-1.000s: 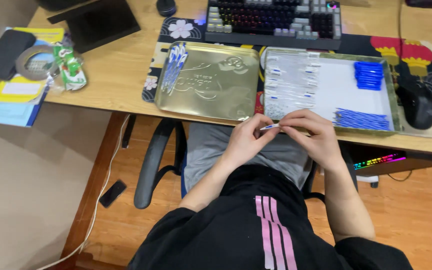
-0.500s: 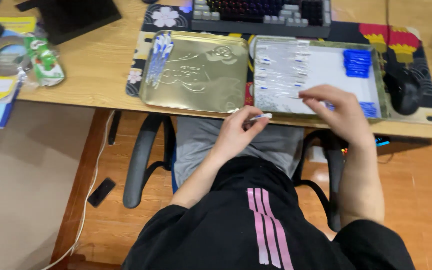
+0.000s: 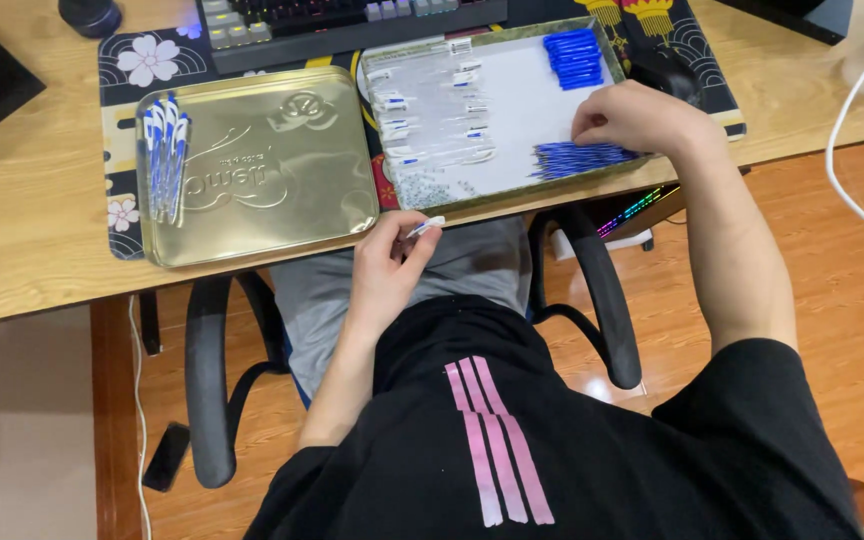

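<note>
The keyboard is cut off at the top edge, and the small parts in the white tray are hard to make out. The left hand pinches a clear pen barrel between thumb and fingertips, below the desk edge. At 2 o'clock from it, the right hand rests curled on the blue refills; whether it grips any I cannot tell.

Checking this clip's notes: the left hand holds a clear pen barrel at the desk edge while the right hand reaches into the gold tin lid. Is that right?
Not quite. The head view shows the right hand over the white tray, at the blue refills, not the gold lid. The left hand does hold the barrel at the desk edge.
</note>
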